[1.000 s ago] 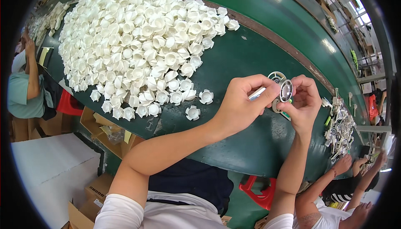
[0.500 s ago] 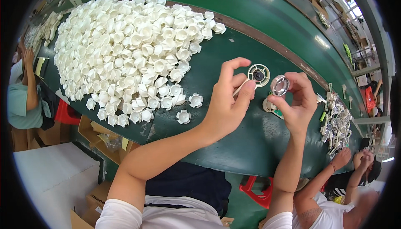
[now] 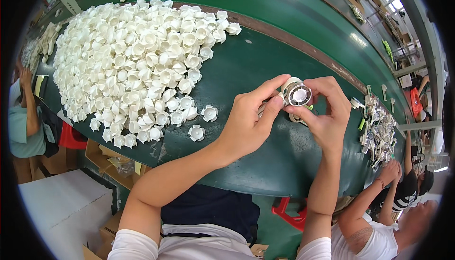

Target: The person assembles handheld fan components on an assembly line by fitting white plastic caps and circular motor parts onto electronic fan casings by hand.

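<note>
The left hand [image 3: 249,120] grips a round cream plastic housing [image 3: 289,82] above the green counter [image 3: 227,167]; the right hand [image 3: 328,115] pinches a shiny circular ring [image 3: 300,95] against it, joining unclear. White petal-edged plastic cups [image 3: 137,65] lie heaped, apparently unfitted.
</note>
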Available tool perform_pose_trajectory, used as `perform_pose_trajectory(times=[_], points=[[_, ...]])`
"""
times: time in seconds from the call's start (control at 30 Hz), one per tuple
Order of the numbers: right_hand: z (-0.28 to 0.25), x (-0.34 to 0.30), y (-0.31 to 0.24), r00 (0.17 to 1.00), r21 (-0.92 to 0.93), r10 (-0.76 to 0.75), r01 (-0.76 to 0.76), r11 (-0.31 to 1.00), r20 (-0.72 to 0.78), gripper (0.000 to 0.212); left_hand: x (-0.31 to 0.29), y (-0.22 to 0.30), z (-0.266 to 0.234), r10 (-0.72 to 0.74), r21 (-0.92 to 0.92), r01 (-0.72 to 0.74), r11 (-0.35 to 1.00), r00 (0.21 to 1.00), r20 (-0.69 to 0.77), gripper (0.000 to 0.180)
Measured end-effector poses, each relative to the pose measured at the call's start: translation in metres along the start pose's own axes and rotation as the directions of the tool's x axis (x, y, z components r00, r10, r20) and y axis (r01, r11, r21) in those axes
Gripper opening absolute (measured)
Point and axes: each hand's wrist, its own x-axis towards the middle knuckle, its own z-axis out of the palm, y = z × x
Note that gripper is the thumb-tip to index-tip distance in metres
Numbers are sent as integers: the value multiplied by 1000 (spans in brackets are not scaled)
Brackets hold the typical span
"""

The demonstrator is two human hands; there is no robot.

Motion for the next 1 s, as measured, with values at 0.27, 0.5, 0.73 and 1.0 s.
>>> perform_pose_trajectory(times=[0.27, 0.5, 0.73, 1.0], points=[[-1, -1, 2, 999, -39, -22, 24, 999, 37, 44, 0, -3, 0, 36, 32, -36, 999, 999, 3, 34], [1, -2, -4, 995, -26, 86, -85, 996, 39, 43, 1, -10, 4, 118, 38, -116, 992, 992, -39, 35], [0, -4, -9, 997, -112, 47, -40, 993, 55, 41, -3, -3, 1, 77, 121, -77, 990, 997, -1, 38], [4, -5, 8, 991, 367, 133, -114, 923, -26, 31, -7, -8, 6, 375, 355, -369, 859, 925, 54, 39]])
